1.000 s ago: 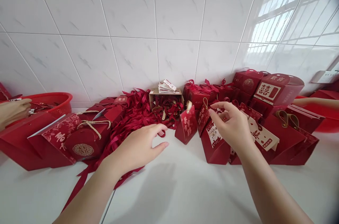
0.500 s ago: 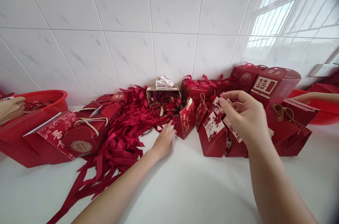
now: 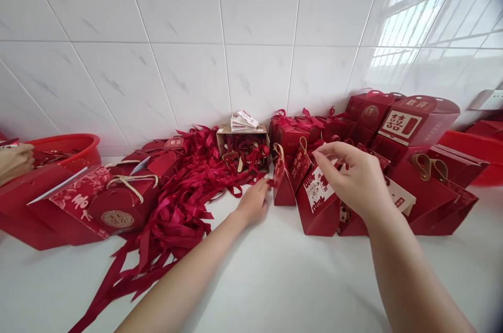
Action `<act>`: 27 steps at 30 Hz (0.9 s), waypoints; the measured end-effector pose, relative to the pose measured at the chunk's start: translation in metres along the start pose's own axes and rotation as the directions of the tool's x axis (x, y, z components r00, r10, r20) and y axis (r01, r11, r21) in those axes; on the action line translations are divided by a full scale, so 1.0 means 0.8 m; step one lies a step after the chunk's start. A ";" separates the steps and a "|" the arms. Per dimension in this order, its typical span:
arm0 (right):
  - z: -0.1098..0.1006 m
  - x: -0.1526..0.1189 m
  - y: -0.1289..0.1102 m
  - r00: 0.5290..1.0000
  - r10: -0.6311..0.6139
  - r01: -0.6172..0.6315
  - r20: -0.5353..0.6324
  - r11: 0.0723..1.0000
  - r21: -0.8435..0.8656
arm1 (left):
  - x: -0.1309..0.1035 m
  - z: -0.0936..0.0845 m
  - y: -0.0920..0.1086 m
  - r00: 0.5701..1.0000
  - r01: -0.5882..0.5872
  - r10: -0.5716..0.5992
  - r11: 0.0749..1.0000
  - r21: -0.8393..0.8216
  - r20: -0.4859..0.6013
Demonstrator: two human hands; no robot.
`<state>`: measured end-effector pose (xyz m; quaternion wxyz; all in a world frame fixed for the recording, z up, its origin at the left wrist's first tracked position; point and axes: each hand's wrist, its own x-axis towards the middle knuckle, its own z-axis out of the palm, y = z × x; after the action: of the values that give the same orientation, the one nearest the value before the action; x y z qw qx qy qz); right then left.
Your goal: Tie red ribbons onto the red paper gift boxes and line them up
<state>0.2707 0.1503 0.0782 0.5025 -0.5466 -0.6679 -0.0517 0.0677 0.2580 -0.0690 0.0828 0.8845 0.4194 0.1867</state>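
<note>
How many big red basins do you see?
2: one basin at the far left, another basin at the far right, cut off by the picture's edge. More could be hidden.

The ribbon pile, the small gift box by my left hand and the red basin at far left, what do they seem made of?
Ribbon pile: probably satin, from the soft sheen along its limp folds.
Small gift box: likely printed card, with stiff flat panels and crisp edges; any coating is unclear.
Red basin: seemingly smooth plastic, from its even colour and lightly shining rim.
</note>
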 end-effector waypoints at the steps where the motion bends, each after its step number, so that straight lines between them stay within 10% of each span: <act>1: 0.005 0.000 -0.001 0.997 -0.048 0.048 0.062 0.999 -0.003 | 0.006 0.003 -0.004 1.000 0.024 -0.024 1.000 0.010 0.005; 11: 0.070 -0.017 -0.003 0.864 0.068 0.212 0.498 0.849 -0.483 | 0.000 -0.016 -0.034 0.970 0.192 -0.214 0.966 0.170 0.118; 17: 0.079 -0.024 -0.004 0.831 0.185 0.165 0.524 0.818 -0.551 | -0.063 -0.051 -0.042 0.909 0.374 -0.412 0.870 0.320 0.058; 27: 0.127 -0.066 -0.040 0.747 0.184 0.193 0.639 0.859 -0.474 | -0.087 -0.042 -0.044 0.862 0.496 -0.502 0.800 0.338 -0.079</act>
<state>0.1778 0.1651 0.0053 0.0676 -0.6398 -0.7650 -0.0303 -0.0107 0.2262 -0.0670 -0.0249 0.7447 0.6628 0.0749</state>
